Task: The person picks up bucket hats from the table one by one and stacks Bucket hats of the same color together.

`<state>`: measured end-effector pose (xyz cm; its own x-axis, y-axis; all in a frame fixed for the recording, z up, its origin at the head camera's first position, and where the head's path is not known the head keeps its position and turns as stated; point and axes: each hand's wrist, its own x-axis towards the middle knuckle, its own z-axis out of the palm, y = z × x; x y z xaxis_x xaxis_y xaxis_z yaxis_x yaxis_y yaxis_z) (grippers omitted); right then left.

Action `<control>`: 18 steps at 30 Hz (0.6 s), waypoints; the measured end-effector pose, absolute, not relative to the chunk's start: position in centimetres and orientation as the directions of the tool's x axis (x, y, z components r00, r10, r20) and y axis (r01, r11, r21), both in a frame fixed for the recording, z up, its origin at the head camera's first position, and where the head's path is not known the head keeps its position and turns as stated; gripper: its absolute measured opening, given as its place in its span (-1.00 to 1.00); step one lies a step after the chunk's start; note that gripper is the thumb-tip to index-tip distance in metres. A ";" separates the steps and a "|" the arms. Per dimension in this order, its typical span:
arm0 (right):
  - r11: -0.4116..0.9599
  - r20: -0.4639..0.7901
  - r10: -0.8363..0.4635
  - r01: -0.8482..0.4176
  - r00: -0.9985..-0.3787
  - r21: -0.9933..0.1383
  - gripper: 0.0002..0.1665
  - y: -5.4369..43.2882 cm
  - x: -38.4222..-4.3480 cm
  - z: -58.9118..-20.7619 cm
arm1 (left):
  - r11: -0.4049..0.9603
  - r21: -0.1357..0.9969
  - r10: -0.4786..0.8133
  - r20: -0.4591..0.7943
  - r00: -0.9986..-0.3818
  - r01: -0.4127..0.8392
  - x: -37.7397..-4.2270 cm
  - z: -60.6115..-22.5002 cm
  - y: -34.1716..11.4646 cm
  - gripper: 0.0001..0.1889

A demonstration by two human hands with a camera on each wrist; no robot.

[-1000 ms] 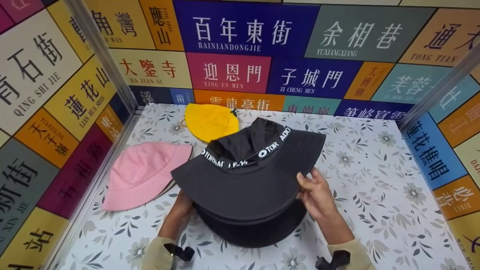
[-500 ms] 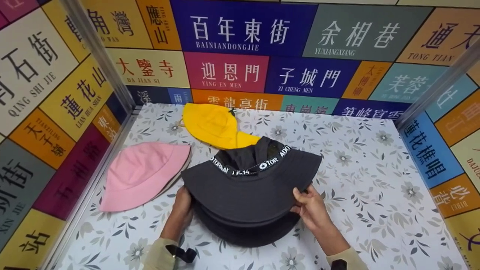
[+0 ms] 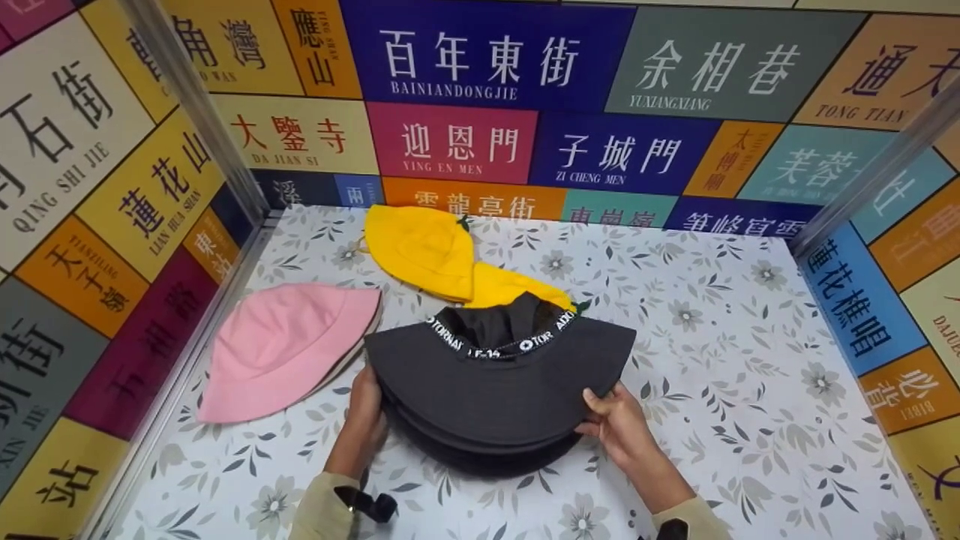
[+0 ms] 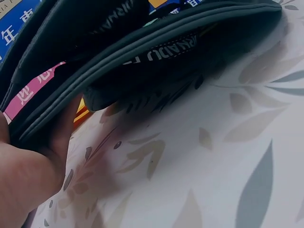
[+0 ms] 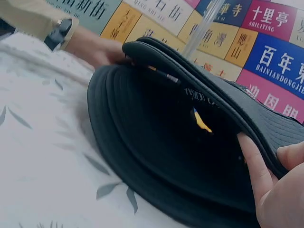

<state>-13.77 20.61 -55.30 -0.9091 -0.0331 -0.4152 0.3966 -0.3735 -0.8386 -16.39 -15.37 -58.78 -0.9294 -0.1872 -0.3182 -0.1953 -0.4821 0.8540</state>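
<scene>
At far left, a pink hat (image 3: 292, 352) rests on the patterned bench (image 3: 739, 375). Next, the left grip (image 3: 364, 405) clasps black headwear (image 3: 502, 397) by its edge. Two yellow hats (image 3: 424, 251) lie beyond it. The headwear, layered at the brim, is central between both grips; one hat or several, I cannot tell. The right grip (image 3: 621, 426) pinches its upper brim between thumb and fingers.

On the band (image 3: 517, 347) of the dark hat (image 3: 495, 397), I'm making out TOR and ADO in white. Behind it, a dark blue panel (image 3: 484, 56) is reading BAINIANDONGJIE, a pink panel (image 3: 454, 142) YING EN MEN, a grey panel (image 3: 731, 64) YUXIANGXIANG; leftward, a yellow panel (image 3: 161, 184) is showing LIAN HUA SHAN.
</scene>
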 end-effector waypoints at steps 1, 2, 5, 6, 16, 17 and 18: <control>-0.367 -0.423 -0.034 0.405 -0.906 -0.837 -0.56 20.6 -13.8 -55.4 | -0.505 0.841 -0.168 -0.317 -0.933 -0.195 -16.4 -58.7 -15.4 -0.26; -0.362 -0.430 -0.036 0.413 -0.902 -0.836 -0.54 20.6 -13.8 -55.6 | -0.524 0.830 -0.151 -0.313 -0.938 -0.192 -16.5 -58.7 -15.4 -0.22; -0.353 -0.448 -0.035 0.430 -0.893 -0.831 -0.51 20.7 -13.8 -55.9 | -0.576 0.796 -0.112 -0.302 -0.947 -0.186 -16.6 -58.6 -15.4 -0.14; -0.349 -0.453 -0.034 0.436 -0.891 -0.830 -0.50 20.7 -13.8 -56.0 | -0.577 0.795 -0.101 -0.297 -0.949 -0.187 -16.6 -58.6 -15.4 -0.13; -0.126 -0.471 0.032 0.464 -0.881 -0.877 -0.39 21.1 -13.7 -56.5 | -0.524 0.821 -0.066 -0.303 -0.951 -0.225 -16.3 -58.2 -15.7 -0.11; -0.087 -0.473 0.045 0.468 -0.880 -0.879 -0.39 21.1 -13.7 -56.5 | -0.507 0.830 -0.073 -0.310 -0.948 -0.233 -16.2 -58.2 -15.7 -0.16; -0.039 -0.471 0.056 0.470 -0.880 -0.882 -0.39 21.2 -13.7 -56.5 | -0.488 0.839 -0.086 -0.319 -0.944 -0.240 -16.2 -58.2 -15.6 -0.20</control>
